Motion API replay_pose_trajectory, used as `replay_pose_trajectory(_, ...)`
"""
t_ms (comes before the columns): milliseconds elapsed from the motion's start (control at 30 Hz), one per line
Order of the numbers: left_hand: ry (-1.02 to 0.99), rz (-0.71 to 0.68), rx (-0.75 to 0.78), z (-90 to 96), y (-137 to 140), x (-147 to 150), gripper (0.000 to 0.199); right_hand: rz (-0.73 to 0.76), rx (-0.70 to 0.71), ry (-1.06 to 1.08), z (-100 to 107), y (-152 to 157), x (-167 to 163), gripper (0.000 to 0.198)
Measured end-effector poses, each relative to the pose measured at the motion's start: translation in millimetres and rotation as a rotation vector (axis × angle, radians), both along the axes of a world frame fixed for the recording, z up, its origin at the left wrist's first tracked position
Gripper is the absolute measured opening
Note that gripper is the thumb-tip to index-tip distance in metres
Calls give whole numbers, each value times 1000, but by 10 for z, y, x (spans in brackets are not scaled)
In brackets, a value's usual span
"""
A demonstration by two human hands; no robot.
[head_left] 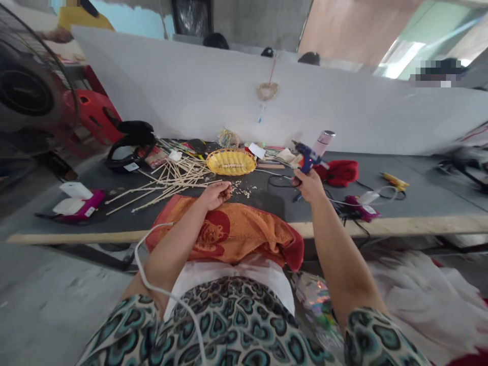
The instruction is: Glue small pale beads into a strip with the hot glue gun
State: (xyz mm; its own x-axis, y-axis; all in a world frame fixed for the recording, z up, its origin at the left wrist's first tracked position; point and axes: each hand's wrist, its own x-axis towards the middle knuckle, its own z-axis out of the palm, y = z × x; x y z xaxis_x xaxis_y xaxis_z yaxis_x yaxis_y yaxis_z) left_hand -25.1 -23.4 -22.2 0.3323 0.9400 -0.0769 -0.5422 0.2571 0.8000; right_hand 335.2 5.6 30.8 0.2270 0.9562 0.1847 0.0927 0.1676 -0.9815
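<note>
My right hand (309,186) is closed around the handle of a blue glue gun (306,156), raised over the table with its nozzle pointing up and left. My left hand (218,195) is pinched shut just above an orange towel (244,229); whatever lies between its fingertips is too small to make out. Beside that hand, small pale pieces (244,191) are scattered on the dark tabletop. Behind them stands a yellow woven basket (231,161) with more pale pieces inside. A heap of thin pale sticks (171,178) spreads out left of the basket.
A pink bottle (324,143) and a red cloth (341,173) lie beyond my right hand. Purple devices (82,206) sit at left and right, with cables across the table. A heart-shaped ornament (267,91) hangs on the white partition (190,86). A fan (30,96) stands far left.
</note>
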Motion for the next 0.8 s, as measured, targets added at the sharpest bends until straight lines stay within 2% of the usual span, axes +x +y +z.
replay_pose_trajectory(200,44,26,58,6,-40,15,16,200,6,194,-138,-285,-524,45)
replay_pose_trajectory(300,90,29,81,40,-39,9,19,300,2,231,-262,-358,-864,37)
replay_pose_trajectory(433,137,43,97,51,-7,-8,21,441,-1,234,-373,-468,-1209,38)
replay_pose_trajectory(567,125,37,83,12,9,-22,20,494,4,250,-431,-553,-1289,33)
replay_pose_trajectory(800,60,67,36,8,-17,-59,16,589,-3,196,-413,-643,-1270,41)
